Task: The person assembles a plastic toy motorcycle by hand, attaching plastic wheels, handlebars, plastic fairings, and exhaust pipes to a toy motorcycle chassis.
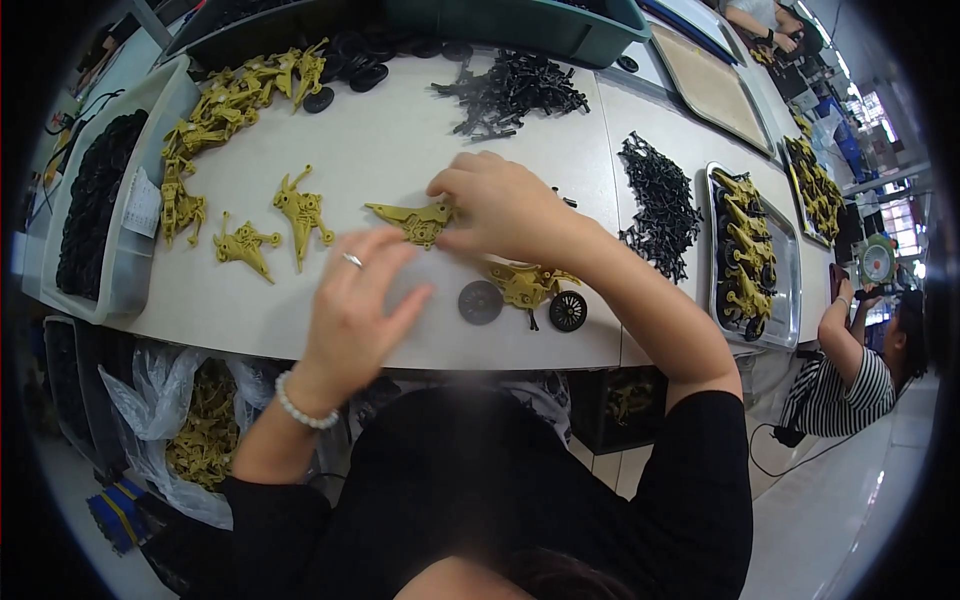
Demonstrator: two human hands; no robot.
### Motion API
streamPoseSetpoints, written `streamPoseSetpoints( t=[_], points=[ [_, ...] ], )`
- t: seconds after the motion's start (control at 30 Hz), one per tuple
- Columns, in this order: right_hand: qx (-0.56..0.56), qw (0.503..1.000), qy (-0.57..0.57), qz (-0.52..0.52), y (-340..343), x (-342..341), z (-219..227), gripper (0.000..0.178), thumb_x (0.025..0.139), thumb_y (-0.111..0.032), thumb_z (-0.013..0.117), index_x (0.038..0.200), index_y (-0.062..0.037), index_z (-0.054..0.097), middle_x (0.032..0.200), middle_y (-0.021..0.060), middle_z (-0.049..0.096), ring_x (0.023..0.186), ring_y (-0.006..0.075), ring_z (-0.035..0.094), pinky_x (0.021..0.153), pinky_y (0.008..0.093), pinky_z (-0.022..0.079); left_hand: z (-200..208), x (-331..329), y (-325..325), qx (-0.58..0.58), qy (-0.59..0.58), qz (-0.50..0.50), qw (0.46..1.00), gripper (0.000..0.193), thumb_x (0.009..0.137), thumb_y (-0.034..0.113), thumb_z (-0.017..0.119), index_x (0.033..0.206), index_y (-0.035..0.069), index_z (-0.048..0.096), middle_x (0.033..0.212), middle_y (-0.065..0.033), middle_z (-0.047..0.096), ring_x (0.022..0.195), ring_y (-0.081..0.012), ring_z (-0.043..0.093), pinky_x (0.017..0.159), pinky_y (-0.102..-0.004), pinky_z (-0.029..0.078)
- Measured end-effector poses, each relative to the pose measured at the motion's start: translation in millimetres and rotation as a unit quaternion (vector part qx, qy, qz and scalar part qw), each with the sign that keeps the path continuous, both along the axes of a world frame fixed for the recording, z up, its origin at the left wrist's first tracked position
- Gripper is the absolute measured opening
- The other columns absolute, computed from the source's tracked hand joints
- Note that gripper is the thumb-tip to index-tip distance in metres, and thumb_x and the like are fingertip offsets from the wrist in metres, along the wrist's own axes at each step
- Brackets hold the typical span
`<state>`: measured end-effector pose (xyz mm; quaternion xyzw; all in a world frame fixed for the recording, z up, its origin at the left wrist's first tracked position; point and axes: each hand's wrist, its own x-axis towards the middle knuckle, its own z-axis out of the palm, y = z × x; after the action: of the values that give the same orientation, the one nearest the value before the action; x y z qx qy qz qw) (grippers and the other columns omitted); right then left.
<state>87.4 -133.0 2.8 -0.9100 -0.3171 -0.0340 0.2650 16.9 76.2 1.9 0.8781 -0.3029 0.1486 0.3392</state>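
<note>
A yellow plastic toy motorcycle body point(408, 216) lies in front of me on the white table. My right hand point(500, 205) is closed at its right end, thumb and curled fingers on either side; its fingertips are partly hidden. My left hand point(350, 305), with a ring and a bead bracelet, has its fingers apart beside the body's lower left edge and holds nothing. Just below my right hand is another yellow body point(525, 285) with a black spoked wheel point(568, 311) at its right and a blurred dark wheel point(481, 302) at its left. Two loose yellow bodies point(302, 215) point(245, 247) rest farther left.
Yellow bodies point(215, 110) are heaped at back left, near black wheels point(362, 75). Small black parts form two piles point(525, 90) point(660, 195). A metal tray point(785, 290) of assembled pieces stands right, a black-filled bin point(130, 240) left. Another person point(850, 350) is at far right.
</note>
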Motion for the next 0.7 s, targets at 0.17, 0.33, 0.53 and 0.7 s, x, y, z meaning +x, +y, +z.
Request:
streamPoseSetpoints(
  t=[0.17, 0.33, 0.53, 0.7],
  points=[
    [-0.079, 0.996, 0.025, 0.021, 14.3, 10.0, 1.3, 0.024, 0.070, -0.013, 0.065, 0.091, -0.0025, 0.066, 0.091, 0.0137, 0.060, 0.090, 0.0300, 0.058, 0.079, 0.0389, 0.049, -2.1, 47.5, 13.7, 0.086, -0.041, 0.008, 0.995, 0.037, 0.071, 0.005, 0.073, 0.105, -0.003, 0.060, 0.112, -0.0168, 0.059, 0.102, -0.0328, 0.056, 0.090, -0.0410, 0.045],
    [0.002, 0.999, -0.045, 0.024, -18.8, -9.3, 27.2, 0.021, 0.068, -0.010, 0.068, 0.087, -0.0027, 0.065, 0.089, 0.0126, 0.058, 0.084, 0.0281, 0.058, 0.076, 0.0370, 0.049, 13.8, 52.5, 3.5, 0.070, -0.004, -0.074, 0.995, 0.035, 0.072, 0.006, 0.072, 0.105, -0.002, 0.062, 0.106, -0.0152, 0.061, 0.101, -0.0303, 0.056, 0.087, -0.0376, 0.047],
    [0.044, 0.998, 0.031, -0.028, -65.2, -69.8, 41.7, 0.025, 0.067, -0.002, 0.069, 0.091, -0.0030, 0.066, 0.091, 0.0093, 0.057, 0.083, 0.0238, 0.060, 0.073, 0.0332, 0.051, 18.7, 25.1, -25.0, 0.000, 0.023, -0.164, 0.986, 0.033, 0.072, 0.010, 0.075, 0.101, -0.001, 0.063, 0.103, -0.0138, 0.062, 0.098, -0.0305, 0.057, 0.083, -0.0374, 0.048],
    [0.075, 0.993, 0.056, -0.070, -79.4, -89.2, 23.9, 0.029, 0.067, 0.000, 0.069, 0.097, -0.0034, 0.068, 0.094, 0.0087, 0.057, 0.085, 0.0217, 0.061, 0.076, 0.0316, 0.051, 11.5, 17.6, -29.1, -0.032, 0.096, -0.173, 0.980, 0.041, 0.070, 0.009, 0.078, 0.108, 0.000, 0.063, 0.109, -0.0139, 0.062, 0.100, -0.0301, 0.057, 0.084, -0.0363, 0.048]
  ],
)
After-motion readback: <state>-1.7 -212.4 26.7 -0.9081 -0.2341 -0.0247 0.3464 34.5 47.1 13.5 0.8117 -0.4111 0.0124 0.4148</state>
